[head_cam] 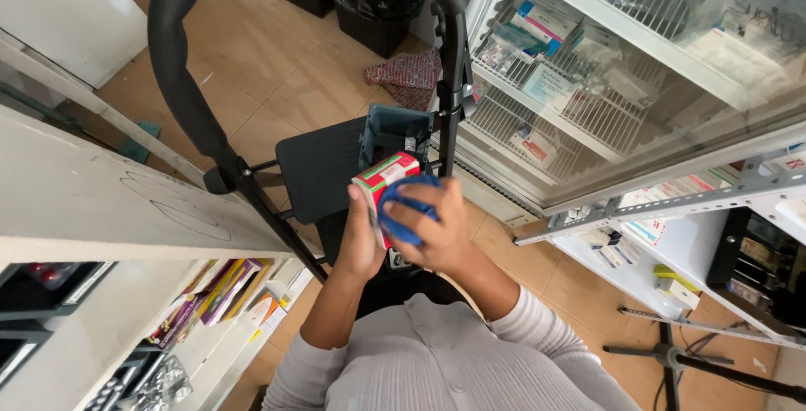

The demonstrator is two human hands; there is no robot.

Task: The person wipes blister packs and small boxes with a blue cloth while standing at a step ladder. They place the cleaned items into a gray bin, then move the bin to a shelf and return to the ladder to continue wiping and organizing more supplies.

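Observation:
My left hand grips a small carton, white with red and green bands, held upright in front of my chest. My right hand presses a bunched blue cloth against the carton's front face, fingers curled over the cloth. Both hands are close together above the dark seat of a step stool. The lower part of the carton is hidden by the cloth and my fingers.
A black tubular stool frame arches over the tiled floor. A glass-door cabinet with wire shelves of medicine boxes stands at right. White shelves with coloured boxes are at left. A patterned rag lies on the floor.

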